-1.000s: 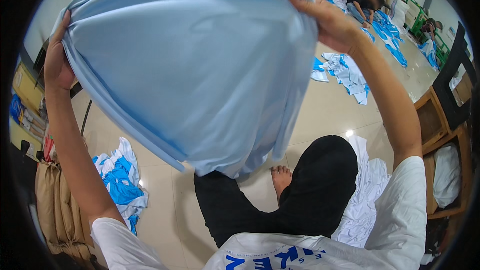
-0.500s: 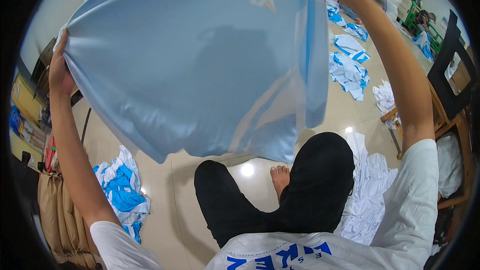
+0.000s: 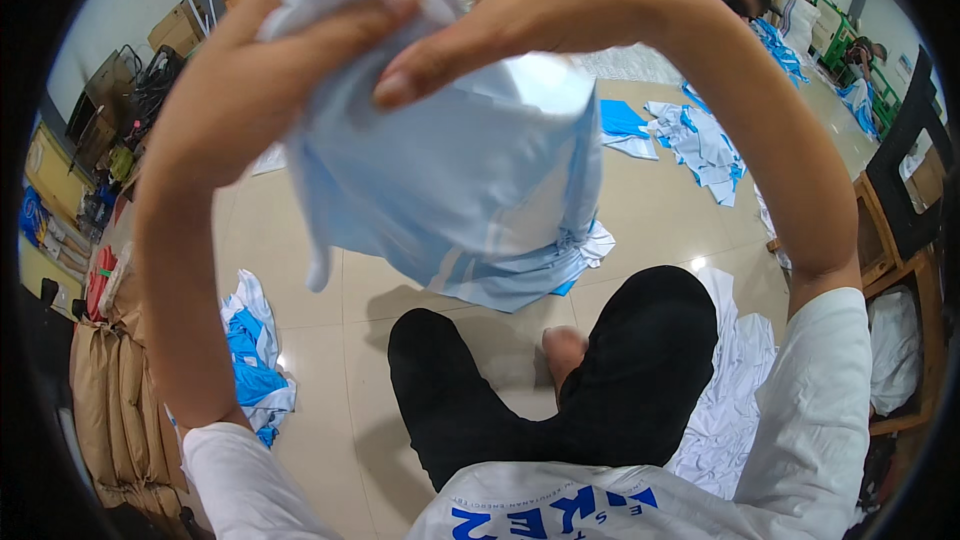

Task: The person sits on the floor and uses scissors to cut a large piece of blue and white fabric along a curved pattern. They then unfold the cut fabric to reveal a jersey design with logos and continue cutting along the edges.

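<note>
A light blue and white cloth panel [image 3: 450, 170], like a piece of a sports jersey, hangs in front of me above the floor. Its upper part is bunched between my two hands, while the lower part drapes loosely over the space before my knees. My left hand [image 3: 300, 65] is closed on the gathered cloth at the upper left. Close beside it, my right hand [image 3: 500, 15] has its thumb over the cloth; its other fingers are partly blurred at the picture's top edge, and the grip looks closed.
Blue and white cloth heaps lie on the tiles at left [image 3: 255, 360] and far right [image 3: 700, 150]. White cloth [image 3: 725, 380] is piled beside my right knee. A wooden shelf [image 3: 905, 340] stands at right, brown rolls [image 3: 115, 400] at left. Two people work farther back.
Both hands have come together from a wide spread. The cloth, earlier stretched out broad and flat, is now gathered at its top and hangs narrower.
</note>
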`<action>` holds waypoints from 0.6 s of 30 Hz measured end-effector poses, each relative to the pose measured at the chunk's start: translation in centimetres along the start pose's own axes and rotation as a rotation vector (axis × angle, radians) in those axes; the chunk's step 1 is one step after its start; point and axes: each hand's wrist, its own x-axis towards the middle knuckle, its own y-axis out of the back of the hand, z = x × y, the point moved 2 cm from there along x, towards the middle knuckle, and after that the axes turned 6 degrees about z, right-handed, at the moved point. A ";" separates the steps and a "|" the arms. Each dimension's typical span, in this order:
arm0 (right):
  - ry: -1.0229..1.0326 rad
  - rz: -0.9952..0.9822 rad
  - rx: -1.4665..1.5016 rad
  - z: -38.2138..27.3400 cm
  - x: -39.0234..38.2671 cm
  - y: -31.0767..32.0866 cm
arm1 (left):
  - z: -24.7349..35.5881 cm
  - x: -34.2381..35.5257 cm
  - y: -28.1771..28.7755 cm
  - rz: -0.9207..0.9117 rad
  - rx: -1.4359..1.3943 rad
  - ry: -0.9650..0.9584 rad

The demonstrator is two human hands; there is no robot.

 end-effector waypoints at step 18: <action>-0.457 0.440 -0.934 9.4 -2.5 3.8 | -16.9 -8.3 -5.0 0.253 -0.310 0.305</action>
